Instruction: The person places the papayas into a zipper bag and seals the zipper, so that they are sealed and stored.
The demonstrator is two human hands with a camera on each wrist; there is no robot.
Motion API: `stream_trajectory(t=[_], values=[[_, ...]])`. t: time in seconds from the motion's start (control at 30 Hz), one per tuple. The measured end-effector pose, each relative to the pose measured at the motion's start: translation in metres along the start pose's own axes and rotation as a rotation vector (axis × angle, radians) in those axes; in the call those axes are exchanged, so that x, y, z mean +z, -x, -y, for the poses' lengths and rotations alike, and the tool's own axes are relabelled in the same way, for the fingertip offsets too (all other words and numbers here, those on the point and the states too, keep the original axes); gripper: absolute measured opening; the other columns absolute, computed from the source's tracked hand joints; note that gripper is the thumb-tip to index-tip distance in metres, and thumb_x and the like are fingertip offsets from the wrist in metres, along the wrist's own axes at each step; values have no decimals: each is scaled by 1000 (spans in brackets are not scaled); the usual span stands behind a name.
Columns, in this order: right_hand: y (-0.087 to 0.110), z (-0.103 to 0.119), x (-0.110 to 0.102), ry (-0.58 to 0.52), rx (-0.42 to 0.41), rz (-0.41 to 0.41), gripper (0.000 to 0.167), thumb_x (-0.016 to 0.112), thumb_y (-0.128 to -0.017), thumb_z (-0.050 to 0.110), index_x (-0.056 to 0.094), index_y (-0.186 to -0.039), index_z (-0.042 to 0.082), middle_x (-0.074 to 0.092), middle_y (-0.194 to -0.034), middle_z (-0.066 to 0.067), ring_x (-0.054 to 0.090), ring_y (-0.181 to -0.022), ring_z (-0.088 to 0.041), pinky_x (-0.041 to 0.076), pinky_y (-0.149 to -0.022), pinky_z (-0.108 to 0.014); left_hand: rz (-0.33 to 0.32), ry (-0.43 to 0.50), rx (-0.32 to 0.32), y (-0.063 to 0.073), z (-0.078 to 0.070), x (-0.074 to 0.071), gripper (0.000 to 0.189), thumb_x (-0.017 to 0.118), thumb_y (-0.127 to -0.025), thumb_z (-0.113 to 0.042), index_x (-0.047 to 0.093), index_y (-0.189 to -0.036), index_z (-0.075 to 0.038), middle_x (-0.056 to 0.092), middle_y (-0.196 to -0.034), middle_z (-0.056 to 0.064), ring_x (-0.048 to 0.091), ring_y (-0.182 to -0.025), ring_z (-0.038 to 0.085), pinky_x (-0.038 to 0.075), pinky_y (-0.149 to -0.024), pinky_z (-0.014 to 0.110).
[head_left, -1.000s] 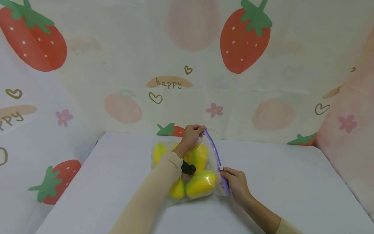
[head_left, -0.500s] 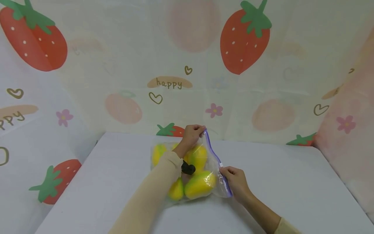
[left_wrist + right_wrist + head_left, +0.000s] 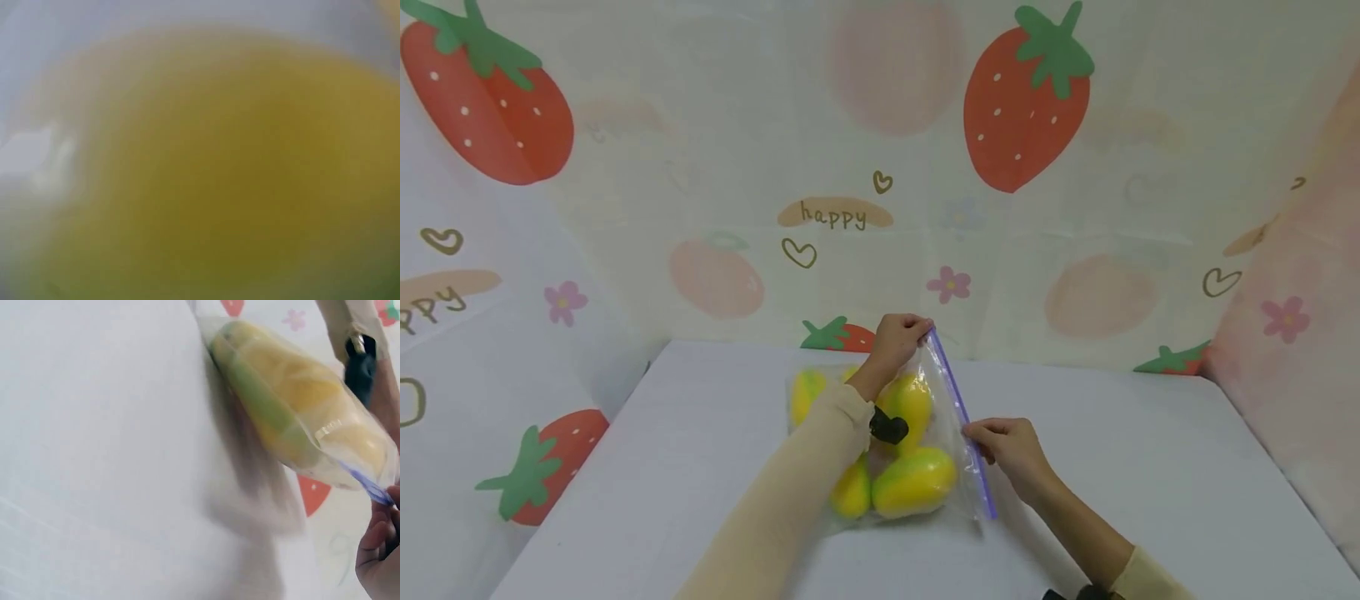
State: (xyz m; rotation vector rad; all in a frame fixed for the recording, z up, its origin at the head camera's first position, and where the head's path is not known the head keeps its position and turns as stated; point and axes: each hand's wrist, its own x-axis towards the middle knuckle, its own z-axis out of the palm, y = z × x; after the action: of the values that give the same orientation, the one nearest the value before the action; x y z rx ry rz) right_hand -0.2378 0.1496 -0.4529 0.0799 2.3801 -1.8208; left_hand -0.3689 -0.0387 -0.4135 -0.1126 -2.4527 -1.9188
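A clear zip bag (image 3: 940, 417) holding several yellow-green mangoes (image 3: 914, 483) lies on the white table. Along its right side runs a purple zip strip (image 3: 953, 385), which looks straight. My left hand (image 3: 895, 343) pinches the far end of that strip, its forearm crossing over the bag. Lower down, my right hand (image 3: 1013, 450) pinches the strip between thumb and fingers. In the right wrist view, the right hand (image 3: 381, 550) is by the purple strip (image 3: 367, 484), with a mango (image 3: 269, 394) behind the plastic. A blurred mango (image 3: 237, 175) fills the left wrist view.
The white table (image 3: 1120, 483) extends to both sides of the bag. A printed cloth backdrop (image 3: 880, 158) with strawberries stands behind and at the sides. A black wrist camera (image 3: 889, 427) on the left wrist covers part of the bag.
The zip strip was bent and is now straight, its near end lower in view. Both hands have risen slightly. The white slider beside the right hand is no longer visible.
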Motion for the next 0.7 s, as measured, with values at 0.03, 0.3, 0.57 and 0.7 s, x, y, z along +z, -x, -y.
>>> stream_trajectory(t=[0.03,0.3,0.57,0.7], values=[[4,0,1,6,-2,-6,22,67,-90,13,73,-95,-8,59,-64,1,48,-63,-13,41,-56,-21,-26,-28,4,-1,-3,0,28,60,-97,-24,74,-100,0,66,-78,3,52,-70,11,45,-67,20],[56,-21,10,84,99,-52,18,68,-88,12,76,-89,-4,61,-62,-2,49,-58,-12,40,-51,-22,-106,-150,-60,-6,-13,2,27,60,-97,-26,74,-105,-4,72,-102,10,57,-80,13,49,-75,23],[69,-35,2,159,107,2,22,71,-87,17,75,-90,-4,63,-63,-1,53,-58,-12,45,-52,-23,57,-72,-3,-4,3,11,25,63,-95,-22,74,-95,0,60,-70,-1,51,-66,11,43,-65,20],[66,-37,-2,151,118,65,26,71,-87,18,74,-91,-7,64,-64,-1,53,-57,-12,46,-52,-24,106,-27,-15,-5,6,9,24,64,-95,-22,74,-94,0,59,-67,-5,53,-67,11,46,-74,22]])
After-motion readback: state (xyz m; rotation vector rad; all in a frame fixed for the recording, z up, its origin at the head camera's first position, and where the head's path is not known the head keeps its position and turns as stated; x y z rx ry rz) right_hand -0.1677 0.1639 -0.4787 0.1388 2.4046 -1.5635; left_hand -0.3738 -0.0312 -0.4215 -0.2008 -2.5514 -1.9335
